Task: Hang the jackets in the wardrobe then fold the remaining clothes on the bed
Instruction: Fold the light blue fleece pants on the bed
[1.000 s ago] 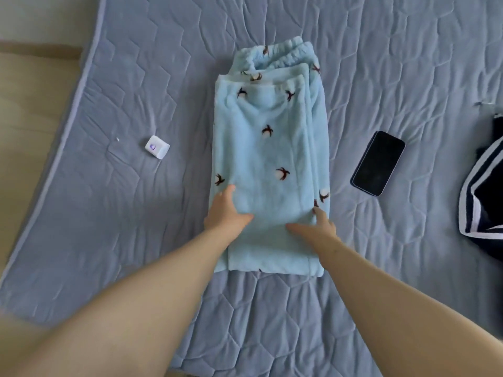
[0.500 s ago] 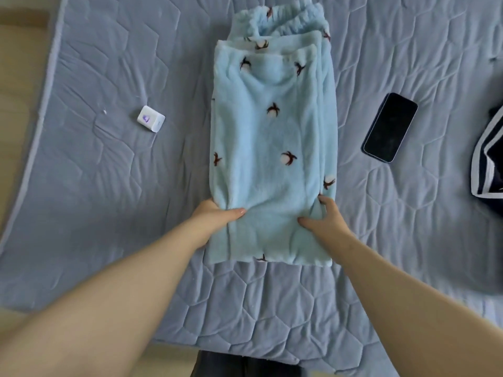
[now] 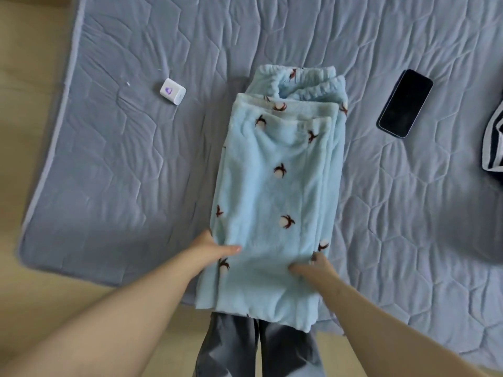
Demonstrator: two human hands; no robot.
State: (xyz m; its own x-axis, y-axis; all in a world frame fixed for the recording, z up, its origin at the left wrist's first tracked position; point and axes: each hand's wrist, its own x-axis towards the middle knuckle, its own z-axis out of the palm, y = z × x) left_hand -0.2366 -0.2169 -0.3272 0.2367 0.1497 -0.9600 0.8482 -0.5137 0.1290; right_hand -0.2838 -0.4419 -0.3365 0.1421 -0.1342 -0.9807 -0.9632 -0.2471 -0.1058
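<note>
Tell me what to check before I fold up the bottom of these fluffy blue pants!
1. Left hand gripping the blue pants at the near left edge: ok, thumb on top.
2. Right hand gripping the near right edge: cannot tell. It lies on the cloth, but its hold is hidden.
3. Near end resting on the bed cover: not ok, it hangs past the edge.
4. Folded layers lined up: not ok, their far edges sit staggered.
5. Phone and small white box out of the way: ok, both lie apart from the pants.
</note>
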